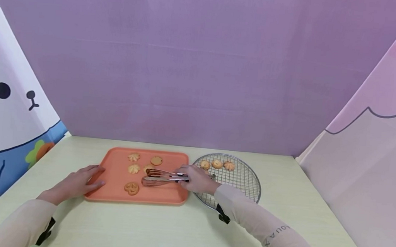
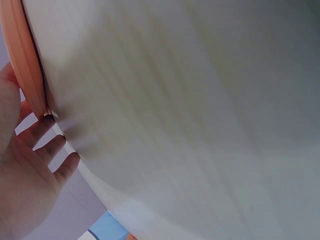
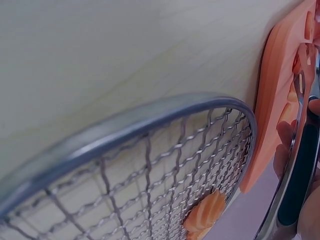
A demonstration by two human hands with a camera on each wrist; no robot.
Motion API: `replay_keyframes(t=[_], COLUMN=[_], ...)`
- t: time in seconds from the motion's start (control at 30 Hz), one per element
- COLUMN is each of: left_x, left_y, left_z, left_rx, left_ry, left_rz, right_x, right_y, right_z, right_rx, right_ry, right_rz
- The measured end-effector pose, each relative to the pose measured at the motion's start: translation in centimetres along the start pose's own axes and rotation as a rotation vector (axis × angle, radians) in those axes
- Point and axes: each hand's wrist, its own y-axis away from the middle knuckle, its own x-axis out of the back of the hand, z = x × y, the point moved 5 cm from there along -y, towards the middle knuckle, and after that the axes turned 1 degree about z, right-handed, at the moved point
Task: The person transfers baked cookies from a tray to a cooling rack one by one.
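My right hand (image 1: 198,179) grips metal tongs (image 1: 160,178) with dark handle grips, also seen at the right edge of the right wrist view. The tongs' two ends reach left over the orange tray (image 1: 108,192), slightly apart, beside a partly covered cookie (image 1: 147,168); I cannot tell whether they touch it. Also on the tray lie a pretzel-shaped cookie (image 1: 131,188), a round cookie (image 1: 156,160) and two flower-shaped cookies (image 1: 134,169). At the tray's left edge rests my left hand (image 1: 81,181), thumb and fingers spread over the rim; in the left wrist view several fingertips meet the table.
Right of the tray is a round wire cooling rack (image 1: 245,185) bearing several cookies (image 1: 217,164) along its far left part; my right forearm crosses over it. The pale table (image 1: 133,231) ends at a purple backdrop (image 1: 201,81). Printed cartoon cloths hang at both sides.
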Motion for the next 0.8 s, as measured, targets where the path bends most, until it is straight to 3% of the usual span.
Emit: replay_keyframes(t=[0.8], left_x=[-0.14], left_y=[0.01], left_z=[-0.06], left_rx=[-0.001], left_ry=[-0.008], left_rz=[0.009], right_x=[-0.18], right_y=[0.09], right_z=[0.6], right_rx=[-0.012], right_ry=[-0.042], right_rz=[0.011])
